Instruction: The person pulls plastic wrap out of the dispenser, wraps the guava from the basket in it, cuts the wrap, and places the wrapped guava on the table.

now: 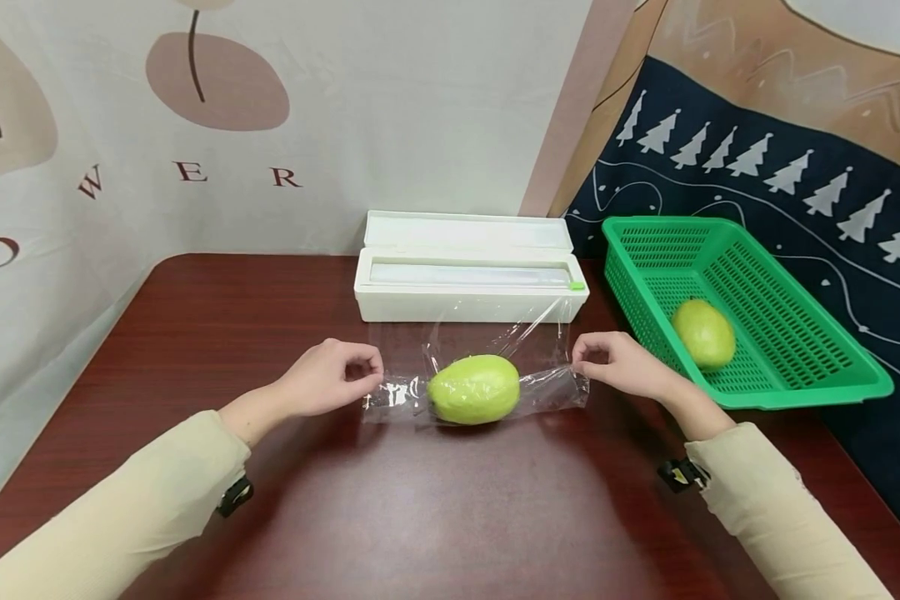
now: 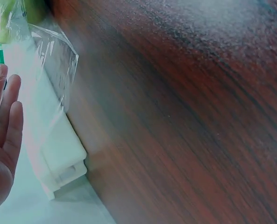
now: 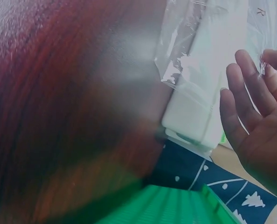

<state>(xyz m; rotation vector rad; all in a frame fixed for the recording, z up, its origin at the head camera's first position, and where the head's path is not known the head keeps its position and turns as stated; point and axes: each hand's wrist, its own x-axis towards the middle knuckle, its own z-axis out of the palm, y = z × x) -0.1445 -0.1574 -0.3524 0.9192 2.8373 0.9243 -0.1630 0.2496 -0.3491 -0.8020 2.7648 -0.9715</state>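
A yellow-green oval fruit (image 1: pixel 476 392) lies on the table with clear plastic wrap (image 1: pixel 551 392) over it. The wrap spreads out to both sides and rises behind the fruit toward a white wrap dispenser box (image 1: pixel 472 304). At the wrap's left edge, my left hand (image 1: pixel 330 379) pinches the film between thumb and forefinger. My right hand (image 1: pixel 618 362) pinches the opposite edge, level with the left. The right wrist view shows the right thumb and forefinger (image 3: pixel 255 84) meeting on the film, the other fingers spread.
The dispenser's lid (image 1: pixel 468 231) stands raised against the wall cloth, a small green slider (image 1: pixel 577 286) at its right end. On the right, a green plastic basket (image 1: pixel 795 396) holds another yellow-green fruit (image 1: pixel 705 335). Dark brown table (image 1: pixel 420 517) extends toward me.
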